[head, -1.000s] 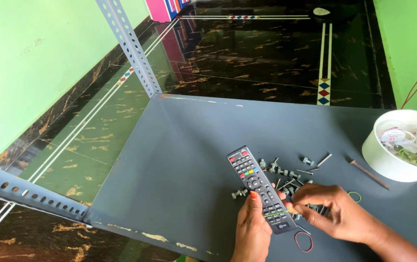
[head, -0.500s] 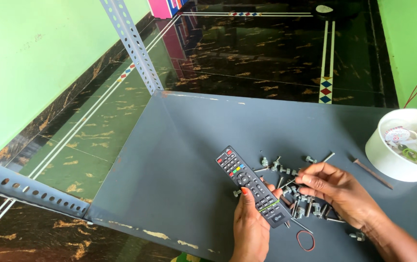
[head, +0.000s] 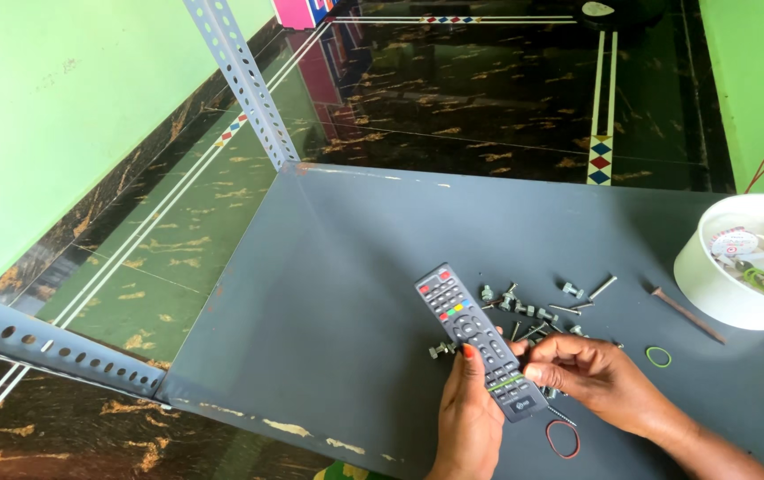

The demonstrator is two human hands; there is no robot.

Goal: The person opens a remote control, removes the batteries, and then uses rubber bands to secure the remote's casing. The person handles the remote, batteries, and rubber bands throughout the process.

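two hands over the grey counter (head: 329,267): left hand (head: 471,413) clasps the black remote (head: 480,342) from below, right hand (head: 591,373) pinches its lower end. loose screws (head: 533,311) lie just beyond the grip, red band (head: 563,439) beside.

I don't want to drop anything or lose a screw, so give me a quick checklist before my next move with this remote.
1. Remote held: ok, left hand grips it from below.
2. Right hand on the remote's lower end: ok, fingertips touch it.
3. Loose screws and bolts on the grey shelf: ok, away from the edge.
4. Red rubber band near the front edge: not ok, could slip off.
5. White bowl upright: ok.
6. Remote's back cover: cannot tell, faces away.
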